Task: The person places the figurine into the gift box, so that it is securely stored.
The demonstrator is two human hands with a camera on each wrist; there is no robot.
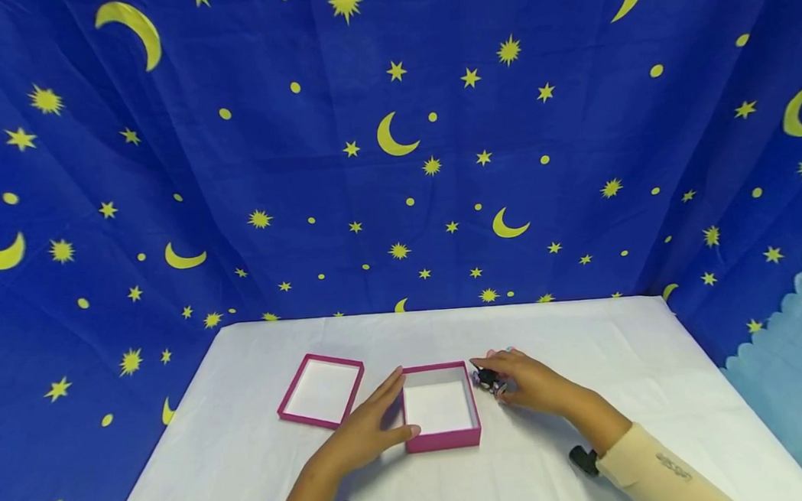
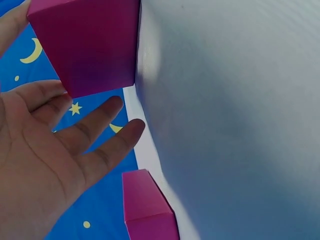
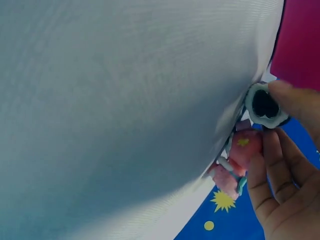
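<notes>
A magenta box [image 1: 443, 439] with a white inside stands uncovered on the white table. Beside its left wall is my left hand [image 1: 370, 428], thumb at the front corner, fingers extended toward the back corner. In the left wrist view, the fingers [image 2: 82, 132] are spread and some touch the box's edge. Right of the box, my right hand [image 1: 529, 380] pinches a small black figurine [image 3: 265, 104] with a white ruffled rim between thumb and fingers. Pink figurines [image 3: 245, 150] with yellow and teal details lie beside it, near the fingers; the hand partly hides them in the head view.
A shallow magenta lid [image 1: 322, 391], white inside, lies left of the box with its inside facing up. The white-covered table [image 1: 270, 481] meets a blue curtain [image 1: 438, 187] with yellow moons and stars. Light blue fabric [image 1: 794, 364] hangs at the right.
</notes>
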